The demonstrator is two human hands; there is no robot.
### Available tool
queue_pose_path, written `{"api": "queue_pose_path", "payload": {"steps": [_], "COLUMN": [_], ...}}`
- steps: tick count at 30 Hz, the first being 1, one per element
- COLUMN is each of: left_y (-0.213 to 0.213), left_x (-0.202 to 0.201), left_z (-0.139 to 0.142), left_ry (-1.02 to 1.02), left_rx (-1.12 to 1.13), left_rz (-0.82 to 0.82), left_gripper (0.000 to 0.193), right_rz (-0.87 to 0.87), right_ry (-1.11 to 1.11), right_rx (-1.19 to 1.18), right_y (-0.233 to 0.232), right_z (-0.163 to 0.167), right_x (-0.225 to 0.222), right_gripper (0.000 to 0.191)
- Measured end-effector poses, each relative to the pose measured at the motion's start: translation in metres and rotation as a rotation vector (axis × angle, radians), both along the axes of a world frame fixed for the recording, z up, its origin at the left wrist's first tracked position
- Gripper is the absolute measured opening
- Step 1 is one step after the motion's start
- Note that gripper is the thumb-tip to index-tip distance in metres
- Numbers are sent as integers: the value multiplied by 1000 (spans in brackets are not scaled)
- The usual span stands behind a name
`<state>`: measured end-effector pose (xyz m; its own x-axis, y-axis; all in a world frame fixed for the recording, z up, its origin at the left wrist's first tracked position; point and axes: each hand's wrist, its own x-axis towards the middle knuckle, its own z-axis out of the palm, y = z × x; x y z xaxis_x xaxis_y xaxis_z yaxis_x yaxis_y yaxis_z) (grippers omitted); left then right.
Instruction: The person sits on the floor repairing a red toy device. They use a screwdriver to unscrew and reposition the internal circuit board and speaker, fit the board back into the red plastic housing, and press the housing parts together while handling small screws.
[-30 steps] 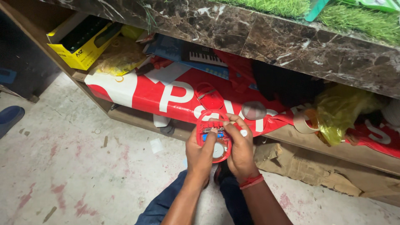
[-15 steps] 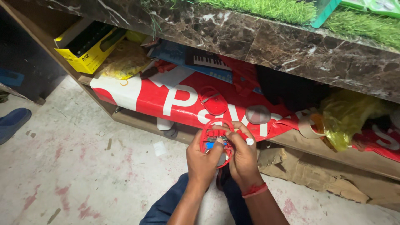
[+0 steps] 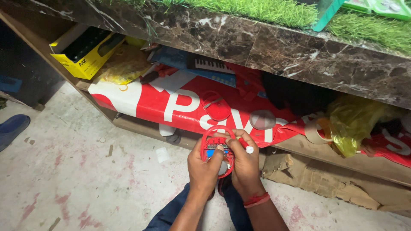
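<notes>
holding red gadget (image 3: 217,149) lower, both hands' grip unchanged.

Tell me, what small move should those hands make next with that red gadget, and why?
Probably keep the left hand steadying the red gadget while the right hand works on its open face: both hands already clasp it, blue inner parts show, and a small white piece sits at the right fingertips.
</notes>
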<state>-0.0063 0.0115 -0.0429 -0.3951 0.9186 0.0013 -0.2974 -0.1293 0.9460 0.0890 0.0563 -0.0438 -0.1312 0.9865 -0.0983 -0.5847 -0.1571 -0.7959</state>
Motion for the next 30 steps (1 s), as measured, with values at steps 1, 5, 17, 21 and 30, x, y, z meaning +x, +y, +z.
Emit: {"api": "queue_pose_path", "payload": {"steps": [1, 5, 17, 21, 30], "left_y": [0, 3, 3, 2, 6], "left_x": [0, 2, 2, 1, -4], "left_z": [-2, -7, -10, -12, -14], "left_ry": [-6, 27, -68, -34, -315], "left_rx": [5, -39, 4, -16, -44], "left_rz": [-3, 14, -30, -30, -34], "left_gripper": [22, 21, 24, 27, 38], "right_rz": [-6, -13, -15, -4, -10], "right_ry": [-2, -35, -47, -34, 58], "right_rx": [-3, -55, -101, -69, -102], "right_y": [0, 0, 1, 0, 6], "right_z": [-1, -2, 1, 0, -9], "right_x": [0, 3, 4, 4, 11], "right_gripper": [16, 16, 18, 19, 25]}}
